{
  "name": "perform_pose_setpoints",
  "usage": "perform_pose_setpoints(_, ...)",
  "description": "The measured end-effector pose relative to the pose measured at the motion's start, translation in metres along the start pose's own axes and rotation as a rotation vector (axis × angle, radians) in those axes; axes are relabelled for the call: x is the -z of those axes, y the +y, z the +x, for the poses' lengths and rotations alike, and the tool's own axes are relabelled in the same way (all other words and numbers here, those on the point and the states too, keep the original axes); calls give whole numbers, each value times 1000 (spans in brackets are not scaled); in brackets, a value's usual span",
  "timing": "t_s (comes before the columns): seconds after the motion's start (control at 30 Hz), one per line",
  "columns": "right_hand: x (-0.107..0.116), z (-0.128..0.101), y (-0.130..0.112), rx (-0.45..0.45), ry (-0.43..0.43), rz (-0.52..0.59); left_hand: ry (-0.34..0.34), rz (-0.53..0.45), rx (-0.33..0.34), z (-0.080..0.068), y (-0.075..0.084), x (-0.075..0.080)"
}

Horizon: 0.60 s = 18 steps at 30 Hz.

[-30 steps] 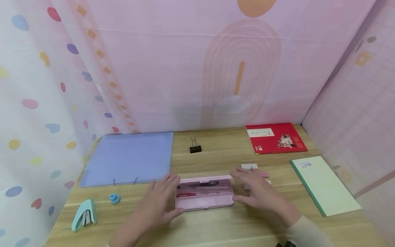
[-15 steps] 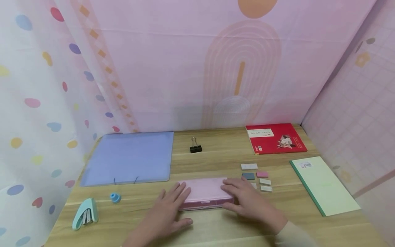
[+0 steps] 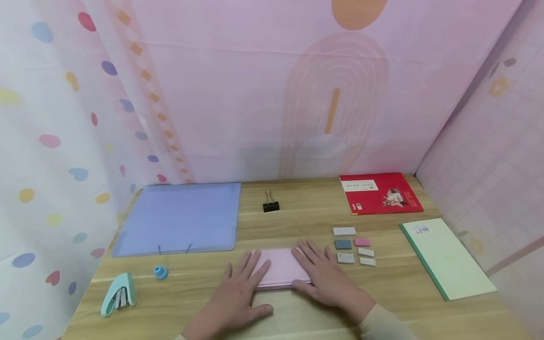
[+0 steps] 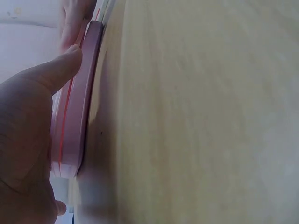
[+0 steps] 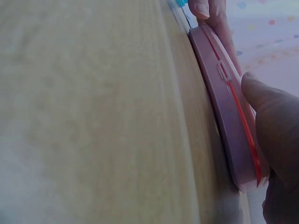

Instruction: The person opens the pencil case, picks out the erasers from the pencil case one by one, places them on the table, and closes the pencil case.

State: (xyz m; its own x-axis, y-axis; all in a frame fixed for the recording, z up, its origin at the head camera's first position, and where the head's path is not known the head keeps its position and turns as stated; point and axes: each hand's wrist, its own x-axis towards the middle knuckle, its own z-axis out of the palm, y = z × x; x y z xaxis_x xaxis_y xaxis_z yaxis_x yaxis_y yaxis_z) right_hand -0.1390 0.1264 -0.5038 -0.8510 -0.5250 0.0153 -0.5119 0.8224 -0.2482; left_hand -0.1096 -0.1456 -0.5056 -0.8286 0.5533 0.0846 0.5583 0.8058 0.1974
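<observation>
Both hands lie flat, fingers straight and spread, on a closed pink pencil case (image 3: 278,267) near the front middle of the wooden counter (image 3: 297,217). Neither grip is clenched: the left hand (image 3: 235,295) presses the case's left end, and the right hand (image 3: 325,278) presses its right end. Each thumb rests against the front edge of the case, as the wrist views show. A red line runs along the seam of the shut case.

Just right of the case lie five small erasers (image 3: 352,248) in white, grey and pink. Further right sits a pale green notebook (image 3: 446,257), and behind it a red book (image 3: 380,192). A black binder clip (image 3: 270,205) stands behind the case. To the left are a blue folder (image 3: 178,217), a small blue sharpener (image 3: 160,272) and a mint stapler (image 3: 118,293).
</observation>
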Motion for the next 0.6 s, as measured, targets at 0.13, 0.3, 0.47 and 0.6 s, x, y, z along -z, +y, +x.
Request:
perform_pose_setpoints(0.13, 1, -1, 3, -11, 11, -9, 25, -17, -6, 4, 2, -4)
perform_pose_setpoints(0.3, 1, -2, 5, -29, -4, -3, 31, -22, -4, 5, 4, -6)
perform_pose_setpoints(0.47, 0, -2, 5, -31, -10, -2, 19, -5, 10, 5, 6, -8)
perform_pose_setpoints(0.6, -3, -1, 5, -24, -13, -18, 15, 3, 17, 5, 6, -9)
